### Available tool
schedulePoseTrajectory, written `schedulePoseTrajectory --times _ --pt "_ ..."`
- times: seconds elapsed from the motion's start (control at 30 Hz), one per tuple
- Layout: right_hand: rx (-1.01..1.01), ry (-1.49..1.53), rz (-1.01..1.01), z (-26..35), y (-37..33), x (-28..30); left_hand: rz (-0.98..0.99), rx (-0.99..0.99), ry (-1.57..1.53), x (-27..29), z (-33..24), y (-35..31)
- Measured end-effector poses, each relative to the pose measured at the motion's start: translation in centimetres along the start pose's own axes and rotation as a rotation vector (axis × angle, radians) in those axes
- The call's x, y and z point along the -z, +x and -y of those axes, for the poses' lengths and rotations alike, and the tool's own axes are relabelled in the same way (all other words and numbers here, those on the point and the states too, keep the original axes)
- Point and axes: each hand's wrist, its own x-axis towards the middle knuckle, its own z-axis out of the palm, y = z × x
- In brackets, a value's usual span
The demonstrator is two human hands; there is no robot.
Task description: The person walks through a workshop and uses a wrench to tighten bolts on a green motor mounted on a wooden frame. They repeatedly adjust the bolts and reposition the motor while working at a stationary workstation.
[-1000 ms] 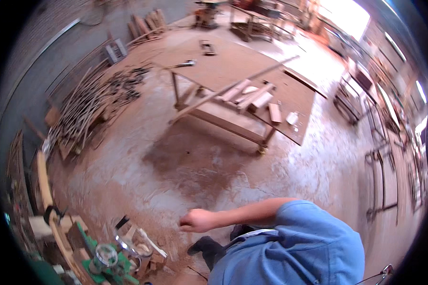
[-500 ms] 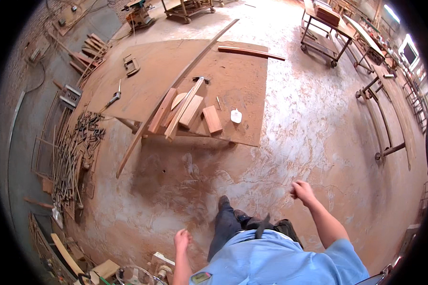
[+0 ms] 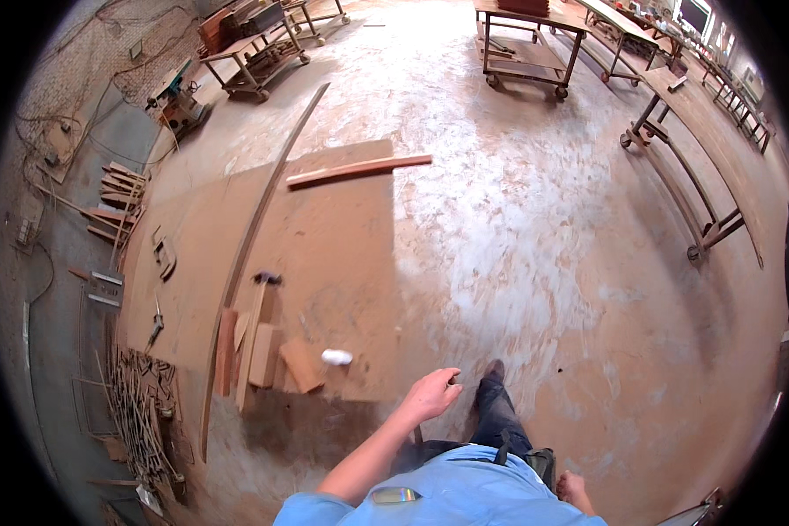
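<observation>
My left hand (image 3: 431, 394) is in front of my waist, its fingers curled loosely with nothing visible in them. Down beside my right hip, my right hand (image 3: 573, 487) is also closed, partly cut off from view, and no object shows in it. Left of my left hand lies a low brown board table (image 3: 342, 254). On its near edge rest a white plastic container (image 3: 337, 357), a wooden block (image 3: 301, 366), a second block (image 3: 266, 356) and some narrow wood strips. A hammer (image 3: 268, 278) lies at their far end. Neither hand touches any of these.
A long wood strip (image 3: 263, 202) crosses the table lengthwise, overhanging both ends. A reddish bar (image 3: 359, 170) lies at its far side. Several clamps (image 3: 145, 403) are piled at left. Wheeled carts (image 3: 535, 53) stand ahead, and a long wheeled bench (image 3: 710, 149) is at right.
I have stepped forward and to the right of the board table, which now sits lower and further left. My left hand has swung up in front; my right has dropped back beside my hip.
</observation>
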Motion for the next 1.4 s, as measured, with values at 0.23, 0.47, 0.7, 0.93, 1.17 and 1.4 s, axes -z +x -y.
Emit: schedulePoseTrajectory --times 0.23,0.47,0.7,0.93,1.17,1.4 --pt "0.259 0.007 0.151 26.0 3.2 -4.9 -0.086 0.111 -0.029 2.8 -5.1 14.8" --pt "0.597 -0.003 0.197 57.1 1.9 -12.7 -0.384 0.291 -0.21 13.0 -4.6 26.5" --pt "0.458 -0.057 0.172 67.6 2.6 -17.9 -0.972 0.528 -0.458 22.9 -0.7 41.7" --pt "0.291 -0.315 0.174 78.7 11.8 -24.1 -1.146 0.528 -0.172 38.6 -2.6 53.7" --pt "0.42 -0.415 0.138 106.4 9.7 -44.2 -1.071 0.589 -0.046 44.5 -3.4 69.8" --pt "0.765 -0.61 0.524 134.2 0.9 -76.2 -0.608 0.958 -0.648 40.0 2.4 77.6"
